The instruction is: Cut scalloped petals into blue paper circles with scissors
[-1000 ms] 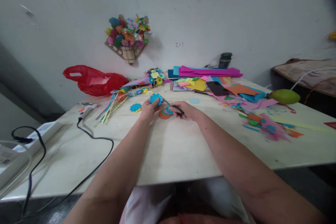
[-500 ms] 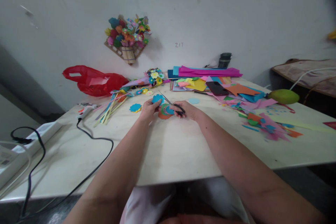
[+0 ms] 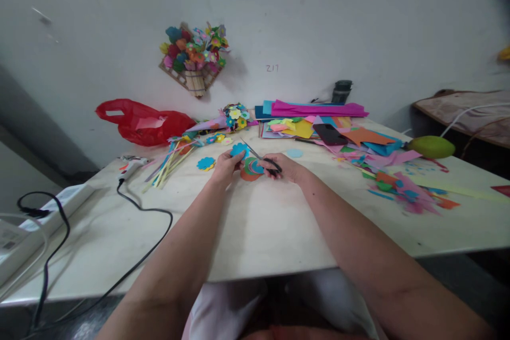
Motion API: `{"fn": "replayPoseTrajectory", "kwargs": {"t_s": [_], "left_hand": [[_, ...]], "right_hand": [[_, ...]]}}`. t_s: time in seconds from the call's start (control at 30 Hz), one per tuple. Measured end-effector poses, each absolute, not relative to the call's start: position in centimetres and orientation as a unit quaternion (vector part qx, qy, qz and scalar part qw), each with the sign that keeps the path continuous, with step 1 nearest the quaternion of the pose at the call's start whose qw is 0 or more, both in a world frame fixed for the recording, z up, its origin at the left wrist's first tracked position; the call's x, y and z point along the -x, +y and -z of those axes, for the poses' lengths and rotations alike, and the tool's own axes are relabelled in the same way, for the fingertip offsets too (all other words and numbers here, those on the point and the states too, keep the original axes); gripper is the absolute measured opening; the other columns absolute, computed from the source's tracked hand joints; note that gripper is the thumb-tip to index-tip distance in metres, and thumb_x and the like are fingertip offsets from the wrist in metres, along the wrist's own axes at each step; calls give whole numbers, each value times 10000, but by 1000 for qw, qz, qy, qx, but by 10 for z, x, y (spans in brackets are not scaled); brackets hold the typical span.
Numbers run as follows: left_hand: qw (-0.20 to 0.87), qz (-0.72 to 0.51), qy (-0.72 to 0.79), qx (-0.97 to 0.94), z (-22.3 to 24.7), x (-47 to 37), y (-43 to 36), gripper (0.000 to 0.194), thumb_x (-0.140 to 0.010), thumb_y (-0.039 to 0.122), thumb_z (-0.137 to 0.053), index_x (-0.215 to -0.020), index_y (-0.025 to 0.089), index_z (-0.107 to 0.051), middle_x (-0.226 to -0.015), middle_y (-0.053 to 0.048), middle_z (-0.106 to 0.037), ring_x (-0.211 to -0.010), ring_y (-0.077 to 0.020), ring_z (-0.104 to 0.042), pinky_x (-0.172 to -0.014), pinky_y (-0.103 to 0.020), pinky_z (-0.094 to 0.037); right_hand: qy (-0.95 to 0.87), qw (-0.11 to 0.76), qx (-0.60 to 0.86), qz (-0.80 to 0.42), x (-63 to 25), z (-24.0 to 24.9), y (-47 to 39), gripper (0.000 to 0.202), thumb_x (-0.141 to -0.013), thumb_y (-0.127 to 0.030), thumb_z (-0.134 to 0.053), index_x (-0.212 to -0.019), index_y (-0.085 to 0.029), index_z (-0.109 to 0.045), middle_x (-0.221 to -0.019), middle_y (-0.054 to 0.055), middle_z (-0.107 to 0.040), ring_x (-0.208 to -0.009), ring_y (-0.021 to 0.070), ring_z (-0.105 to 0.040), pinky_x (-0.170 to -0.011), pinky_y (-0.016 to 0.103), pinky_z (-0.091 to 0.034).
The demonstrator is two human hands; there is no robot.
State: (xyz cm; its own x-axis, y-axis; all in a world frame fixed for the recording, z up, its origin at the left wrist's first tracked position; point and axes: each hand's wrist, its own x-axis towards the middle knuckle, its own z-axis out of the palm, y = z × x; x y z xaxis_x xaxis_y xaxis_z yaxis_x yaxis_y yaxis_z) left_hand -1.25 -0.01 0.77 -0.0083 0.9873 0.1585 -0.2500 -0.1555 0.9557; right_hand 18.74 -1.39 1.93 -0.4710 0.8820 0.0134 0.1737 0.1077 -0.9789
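Blue paper flower (image 3: 239, 149) sits pinched in the left hand (image 3: 226, 167) at center frame, slightly right of its spot a second ago, with more of the colored discs (image 3: 251, 169) showing below; farther right, the right hand (image 3: 285, 165) grips scissors (image 3: 274, 169), blades near the petals, the work seemingly little advanced.

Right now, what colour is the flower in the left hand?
The flower in the left hand is blue; the head view shows it.
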Motion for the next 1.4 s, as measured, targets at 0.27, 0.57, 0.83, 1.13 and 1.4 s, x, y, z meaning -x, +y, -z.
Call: {"fn": "replayPoseTrajectory", "kwargs": {"t_s": [0.27, 0.57, 0.83, 1.13, 1.4], "left_hand": [[520, -589, 398, -474, -6, 14, 0, 492, -450, 465, -965, -633, 155, -629, -555, 9, -609, -473, -95, -505, -493, -247, -415], [534, -593, 404, -447, -4, 13, 0, 394, -483, 356, -942, -704, 138, -700, -694, -34, -703, -569, -137, -620, -577, -280, -528], [547, -596, 399, -432, -7, 12, -2, 353, -488, 300, -935, -707, 127, -717, -688, -41, -712, -588, -147, -648, -616, -289, -570], [545, -595, 404, -432, -7, 13, -3, 341, -525, 307, -925, -728, 128, -718, -720, -55, -730, -621, -161, -678, -670, -305, -583], [528, -595, 413, -444, -8, 13, -2, 415, -525, 386, -932, -745, 147, -675, -666, -28, -701, -561, -142, -637, -588, -274, -527]], "right_hand": [[-669, 332, 400, -531, -186, -18, -13, 289, -915, -334, -652, -704, -166, -549, -546, -19, -596, -385, 57, -478, -330, 166, -251], [-666, 334, 404, -531, -184, -16, -11, 289, -918, -333, -648, -701, -169, -549, -537, -25, -593, -375, 56, -469, -332, 173, -243], [-667, 331, 403, -532, -184, -15, -9, 286, -895, -351, -661, -700, -173, -550, -523, -31, -590, -365, 58, -453, -333, 179, -238], [-665, 334, 403, -533, -184, -17, -11, 259, -849, -337, -715, -726, -174, -555, -515, -43, -572, -367, 56, -437, -339, 173, -241], [-661, 325, 415, -535, -182, -19, -13, 237, -841, -318, -697, -715, -175, -555, -495, -51, -555, -364, 57, -428, -334, 169, -233]]}}
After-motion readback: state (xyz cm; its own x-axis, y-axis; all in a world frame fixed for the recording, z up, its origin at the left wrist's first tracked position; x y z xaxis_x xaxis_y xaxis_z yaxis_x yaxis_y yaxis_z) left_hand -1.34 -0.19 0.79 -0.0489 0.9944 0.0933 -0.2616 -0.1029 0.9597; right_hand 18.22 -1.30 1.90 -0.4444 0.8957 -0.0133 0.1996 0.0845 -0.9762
